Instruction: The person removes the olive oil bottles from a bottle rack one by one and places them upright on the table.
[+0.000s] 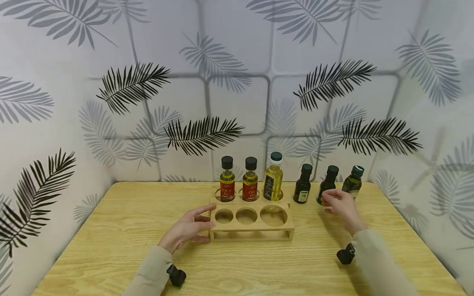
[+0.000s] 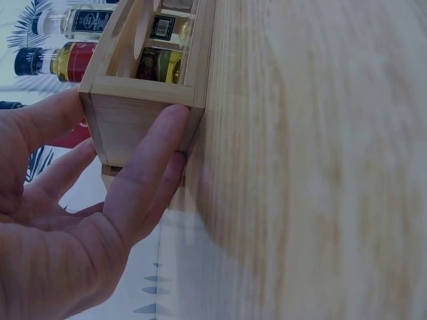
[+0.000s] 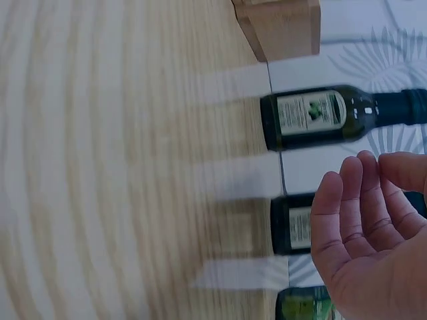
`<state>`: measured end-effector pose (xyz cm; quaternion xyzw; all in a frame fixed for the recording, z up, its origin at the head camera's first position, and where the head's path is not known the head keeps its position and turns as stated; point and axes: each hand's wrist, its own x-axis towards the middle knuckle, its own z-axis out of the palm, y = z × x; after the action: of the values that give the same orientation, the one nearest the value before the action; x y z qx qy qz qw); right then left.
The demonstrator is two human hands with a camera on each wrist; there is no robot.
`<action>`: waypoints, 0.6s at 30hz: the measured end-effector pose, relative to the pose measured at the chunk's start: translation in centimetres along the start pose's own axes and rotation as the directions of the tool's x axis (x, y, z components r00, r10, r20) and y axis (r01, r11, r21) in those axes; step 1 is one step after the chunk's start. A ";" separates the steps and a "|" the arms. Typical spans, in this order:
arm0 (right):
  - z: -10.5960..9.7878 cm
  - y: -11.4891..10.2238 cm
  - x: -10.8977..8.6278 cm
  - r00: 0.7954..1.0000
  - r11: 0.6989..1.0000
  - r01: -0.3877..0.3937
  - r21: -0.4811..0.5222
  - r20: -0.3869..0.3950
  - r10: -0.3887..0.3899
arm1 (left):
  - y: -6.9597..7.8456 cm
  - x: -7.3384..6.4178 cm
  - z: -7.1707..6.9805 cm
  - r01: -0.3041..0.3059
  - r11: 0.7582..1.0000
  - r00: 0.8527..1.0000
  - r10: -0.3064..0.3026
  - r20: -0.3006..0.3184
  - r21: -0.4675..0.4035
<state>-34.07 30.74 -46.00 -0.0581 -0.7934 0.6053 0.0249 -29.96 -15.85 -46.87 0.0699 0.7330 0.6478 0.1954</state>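
A two-tier wooden bottle rack (image 1: 251,235) stands on the table. Its back row holds two red-labelled oil bottles (image 1: 227,186) and a yellow oil bottle (image 1: 273,182) with a dark label; three round holes show in the lower front tier. My left hand (image 1: 188,229) rests its extended fingers against the rack's left end, seen close in the left wrist view. Right of the rack stand two dark bottles (image 1: 302,189) and a green bottle (image 1: 352,183). In front of the middle bottle (image 3: 300,227), my right hand (image 3: 373,247) has loosely bent fingers, with nothing visible between them.
A light wooden table (image 1: 244,277) runs back to a wall (image 1: 242,103) printed with leaves. The three separate bottles stand close to that wall. A small black device (image 1: 177,276) is strapped to each wrist.
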 end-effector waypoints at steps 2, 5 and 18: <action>0.8 -0.1 0.0 1.000 1.000 0.005 -0.001 0.013 -0.005 | 0.0 0.0 0.0 0.001 1.000 1.000 -0.001 -0.007 0.000; 1.9 -0.2 0.1 1.000 1.000 0.008 0.010 0.017 -0.008 | 0.0 0.0 0.0 0.003 1.000 1.000 -0.003 -0.012 0.002; 4.7 -1.2 -0.4 0.994 0.997 0.036 0.063 0.105 -0.042 | 0.2 0.0 -0.2 -0.012 1.000 1.000 0.012 0.015 -0.014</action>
<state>-34.29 25.84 -46.08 -0.0096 -0.7757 0.6310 -0.0038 -30.05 -15.98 -46.63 0.0779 0.7266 0.6533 0.1978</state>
